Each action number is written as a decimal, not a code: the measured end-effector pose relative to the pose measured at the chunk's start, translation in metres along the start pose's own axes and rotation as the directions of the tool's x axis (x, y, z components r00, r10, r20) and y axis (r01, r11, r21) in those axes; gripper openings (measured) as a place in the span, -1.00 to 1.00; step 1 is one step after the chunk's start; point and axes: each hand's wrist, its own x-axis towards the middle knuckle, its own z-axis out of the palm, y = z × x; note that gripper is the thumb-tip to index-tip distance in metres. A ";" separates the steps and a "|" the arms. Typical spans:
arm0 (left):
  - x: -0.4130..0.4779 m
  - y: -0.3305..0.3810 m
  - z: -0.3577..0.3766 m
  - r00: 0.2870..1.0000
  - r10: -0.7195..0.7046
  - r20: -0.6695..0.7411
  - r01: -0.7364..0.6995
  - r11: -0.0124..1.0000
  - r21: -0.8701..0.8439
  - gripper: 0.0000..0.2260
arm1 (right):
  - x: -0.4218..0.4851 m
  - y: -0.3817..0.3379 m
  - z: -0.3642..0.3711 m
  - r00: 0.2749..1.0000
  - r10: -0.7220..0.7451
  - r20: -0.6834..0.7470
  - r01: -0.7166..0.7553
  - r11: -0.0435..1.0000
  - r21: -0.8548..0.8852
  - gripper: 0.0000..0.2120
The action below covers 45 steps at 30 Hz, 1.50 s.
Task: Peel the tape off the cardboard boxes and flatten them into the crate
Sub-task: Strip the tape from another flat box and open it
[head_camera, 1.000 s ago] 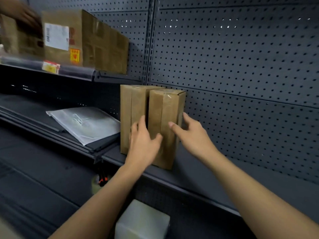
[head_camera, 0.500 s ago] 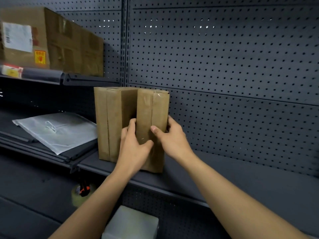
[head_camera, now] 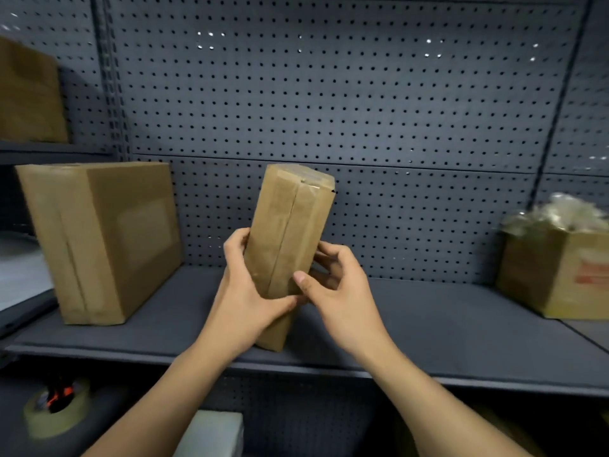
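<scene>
A narrow taped cardboard box [head_camera: 290, 225] is held upright and slightly tilted in front of the dark shelf [head_camera: 428, 331]. My left hand [head_camera: 244, 291] grips its lower left side, fingers curled round the edge. My right hand [head_camera: 339, 285] holds its lower right side, thumb on the front face. Clear tape runs down the box's middle seam and over its top. A larger taped cardboard box [head_camera: 102, 239] stands on the shelf to the left.
An open carton [head_camera: 557, 272] with crumpled clear tape in it sits at the shelf's right end. A tape roll [head_camera: 57, 407] lies on the lower shelf at left. A white block [head_camera: 211, 433] is below. Pegboard backs the shelf. Another brown box [head_camera: 29, 94] sits upper left.
Both hands closed on the narrow box and pulled it away from the larger box, to the right and toward me. The view has swung right, bringing the open carton into sight.
</scene>
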 end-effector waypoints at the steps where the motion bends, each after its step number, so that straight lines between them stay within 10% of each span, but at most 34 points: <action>1: 0.001 0.002 0.006 1.000 0.004 0.005 -0.004 1.000 0.009 -0.04 | -0.004 0.002 -0.007 1.000 0.001 0.003 -0.001 1.000 0.009 -0.61; 11: 0.009 0.012 0.029 0.978 0.128 0.165 -0.158 0.969 0.187 -0.03 | -0.031 0.007 -0.075 0.999 -0.011 0.048 0.016 0.993 -0.113 -0.52; 20: 0.016 -0.007 0.011 0.933 0.142 0.330 -0.219 0.953 0.209 -0.01 | -0.020 0.001 -0.155 0.962 -0.079 -0.260 0.048 0.991 -0.123 -0.75; 27: 0.018 -0.033 -0.002 0.875 0.178 0.450 -0.315 0.915 0.250 -0.04 | 0.013 0.010 -0.190 0.976 0.169 -0.134 -0.199 0.946 -0.257 -0.14; 33: 0.026 -0.032 -0.007 0.820 -0.007 0.573 -0.242 0.902 0.358 -0.02 | 0.011 0.034 -0.188 0.971 0.223 -0.088 -0.239 0.936 -0.258 0.08; 38: 0.029 -0.016 -0.021 0.618 -0.122 0.776 -0.124 0.961 0.249 -0.50 | -0.007 0.048 -0.183 0.961 0.266 -0.081 -0.277 0.893 -0.355 0.12; 40: 0.027 -0.022 -0.018 0.748 -0.159 0.645 -0.110 0.928 0.356 -0.59 | -0.012 0.048 -0.177 0.959 0.271 -0.082 -0.281 0.872 -0.401 0.16; 43: 0.018 0.002 -0.008 0.631 -0.197 0.750 -0.270 0.851 0.451 -0.60 | -0.018 0.044 -0.164 0.958 0.271 -0.089 -0.277 0.813 -0.512 0.19; 45: 0.026 0.044 0.005 0.686 -0.310 0.659 -0.059 0.878 0.475 -0.48 | -0.021 0.041 -0.155 0.956 0.273 -0.106 -0.282 0.766 -0.577 0.15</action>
